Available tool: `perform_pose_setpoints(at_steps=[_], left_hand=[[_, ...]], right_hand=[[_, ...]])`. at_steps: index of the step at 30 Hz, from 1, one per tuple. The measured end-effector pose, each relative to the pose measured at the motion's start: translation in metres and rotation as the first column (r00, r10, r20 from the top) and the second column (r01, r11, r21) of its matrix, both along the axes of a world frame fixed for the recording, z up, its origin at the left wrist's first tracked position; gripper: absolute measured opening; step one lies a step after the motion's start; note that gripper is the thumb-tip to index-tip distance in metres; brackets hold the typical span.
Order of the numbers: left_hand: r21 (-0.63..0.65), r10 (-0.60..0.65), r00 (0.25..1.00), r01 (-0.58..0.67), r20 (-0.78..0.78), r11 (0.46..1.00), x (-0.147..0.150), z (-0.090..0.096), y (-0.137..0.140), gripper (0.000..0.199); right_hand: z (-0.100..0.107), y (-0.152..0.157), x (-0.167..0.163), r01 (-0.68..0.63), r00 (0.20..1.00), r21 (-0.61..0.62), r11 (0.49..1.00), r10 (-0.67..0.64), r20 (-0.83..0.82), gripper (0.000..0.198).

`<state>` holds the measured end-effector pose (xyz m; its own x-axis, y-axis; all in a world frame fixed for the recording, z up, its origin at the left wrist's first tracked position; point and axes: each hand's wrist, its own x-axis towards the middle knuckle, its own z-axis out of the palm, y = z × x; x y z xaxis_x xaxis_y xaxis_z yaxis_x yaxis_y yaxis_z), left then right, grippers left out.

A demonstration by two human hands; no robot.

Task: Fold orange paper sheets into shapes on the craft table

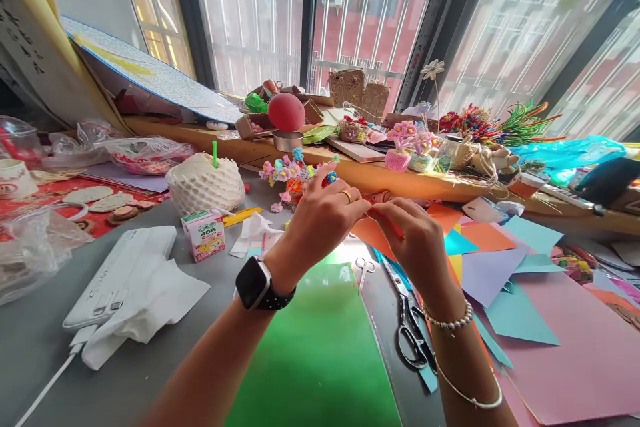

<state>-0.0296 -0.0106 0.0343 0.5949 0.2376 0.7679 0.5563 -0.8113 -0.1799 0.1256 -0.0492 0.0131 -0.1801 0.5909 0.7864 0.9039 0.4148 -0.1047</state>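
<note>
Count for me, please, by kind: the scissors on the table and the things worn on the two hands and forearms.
Scissors: 2 (small pair, large black-handled pair)
Watches: 1 (black-banded watch)
Rings: 1 (gold-coloured ring on the left hand)
Bracelets: 2 (beaded bracelet and plain bangle, both on the right forearm)
Total: 6

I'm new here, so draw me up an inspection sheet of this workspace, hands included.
Surface: grey table, bearing a green sheet.
Job's things: orange-red bit, too small to identify; black-handled scissors beside the sheet.
Clutter: coloured paper rightward; drink box, tissue leftward.
Hands: left hand and right hand meet, apparently pinching the bit.
Cables: white cable at a power bank.
Surroundings: craft flowers on a ledge, windows behind.
</note>
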Motion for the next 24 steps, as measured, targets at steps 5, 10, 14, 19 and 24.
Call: perform_pose_setpoints(at_steps=[5, 10, 14, 19, 24], left_hand=[[-0.023, 0.067, 0.997, -0.066, 0.031, 0.998, -0.004, -0.002, 0.005, 0.014], [-0.038, 0.159, 0.983, -0.156, 0.092, 0.987, -0.020, 0.003, 0.013, 0.014], [-0.036, 0.236, 0.966, -0.234, 0.105, 0.972, -0.033, 0.008, 0.017, 0.015], [-0.013, 0.279, 0.956, -0.279, 0.093, 0.960, -0.032, 0.005, 0.018, 0.018], [-0.047, 0.145, 0.989, -0.144, 0.011, 0.988, -0.011, -0.003, 0.010, 0.017]], right_hand=[[0.002, -0.001, 0.002, -0.034, 0.999, -0.051, 0.998, 0.033, -0.023, 0.020], [-0.003, 0.005, 0.015, 0.043, 0.997, -0.053, 0.998, -0.046, -0.059, 0.021], [-0.011, 0.012, 0.035, 0.134, 0.987, -0.054, 0.990, -0.138, -0.079, 0.021], [-0.012, 0.013, 0.051, 0.354, 0.931, 0.010, 0.935, -0.352, -0.093, 0.023], [-0.001, 0.004, 0.017, 0.037, 0.998, -0.035, 0.999, -0.039, -0.055, 0.018]])
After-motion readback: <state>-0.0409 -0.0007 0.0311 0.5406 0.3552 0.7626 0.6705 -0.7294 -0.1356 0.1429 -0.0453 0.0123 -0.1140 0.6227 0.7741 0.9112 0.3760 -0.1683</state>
